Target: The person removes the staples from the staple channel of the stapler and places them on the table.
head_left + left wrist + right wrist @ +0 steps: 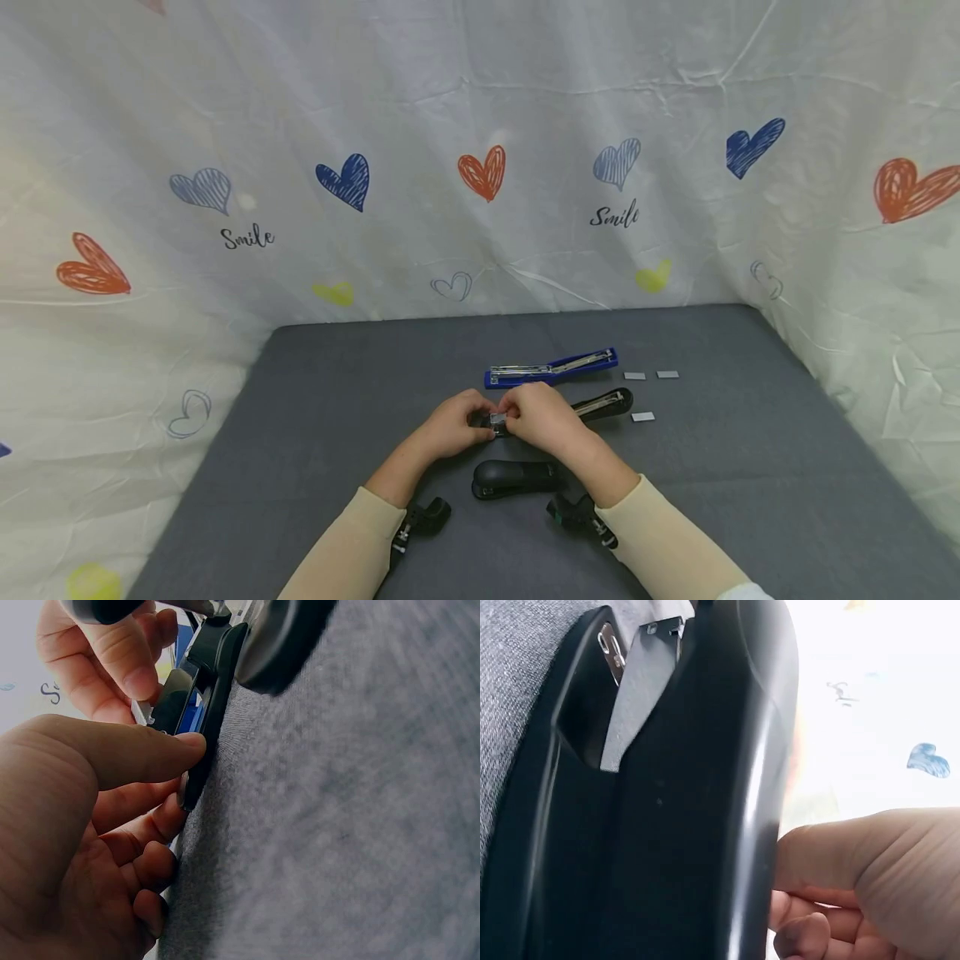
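Observation:
A black stapler lies opened out on the grey table, its magazine showing to the right of the hands. My left hand grips its left end, with the thumb on the near side and the fingers behind. Close beside it, my right hand pinches a small silver staple strip over that same end. The right fingertips are partly hidden in the head view. Nearer the body rests a closed black stapler, which fills much of the right wrist view and touches neither hand.
Beyond the hands lies an opened blue stapler. To the right are three staple strips: one and another farther back, and a third nearer. A white curtain with printed hearts hangs behind the table.

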A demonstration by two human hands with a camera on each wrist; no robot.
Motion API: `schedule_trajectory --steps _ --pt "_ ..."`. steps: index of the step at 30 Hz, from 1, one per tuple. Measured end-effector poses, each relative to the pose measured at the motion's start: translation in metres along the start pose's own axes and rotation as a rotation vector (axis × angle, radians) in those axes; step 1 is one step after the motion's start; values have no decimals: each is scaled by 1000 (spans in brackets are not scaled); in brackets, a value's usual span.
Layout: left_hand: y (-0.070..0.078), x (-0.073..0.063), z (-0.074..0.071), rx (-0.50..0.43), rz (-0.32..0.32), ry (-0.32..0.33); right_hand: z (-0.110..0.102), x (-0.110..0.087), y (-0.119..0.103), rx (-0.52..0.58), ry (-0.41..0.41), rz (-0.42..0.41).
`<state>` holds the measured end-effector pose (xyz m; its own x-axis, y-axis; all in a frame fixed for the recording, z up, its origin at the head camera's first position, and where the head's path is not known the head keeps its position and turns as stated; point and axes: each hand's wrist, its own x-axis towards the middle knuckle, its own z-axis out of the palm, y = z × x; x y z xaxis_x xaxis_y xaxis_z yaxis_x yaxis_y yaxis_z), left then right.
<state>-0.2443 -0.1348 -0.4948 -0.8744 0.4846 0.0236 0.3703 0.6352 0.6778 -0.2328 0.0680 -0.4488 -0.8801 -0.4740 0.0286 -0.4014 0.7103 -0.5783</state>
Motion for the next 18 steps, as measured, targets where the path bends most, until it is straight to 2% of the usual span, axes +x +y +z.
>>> schedule_trajectory --steps 7,18 --pt "0 1 2 8 4 -4 2 -4 -4 -119 27 -38" --pt "0 0 2 12 -4 -1 -7 -12 -4 -70 68 -14"
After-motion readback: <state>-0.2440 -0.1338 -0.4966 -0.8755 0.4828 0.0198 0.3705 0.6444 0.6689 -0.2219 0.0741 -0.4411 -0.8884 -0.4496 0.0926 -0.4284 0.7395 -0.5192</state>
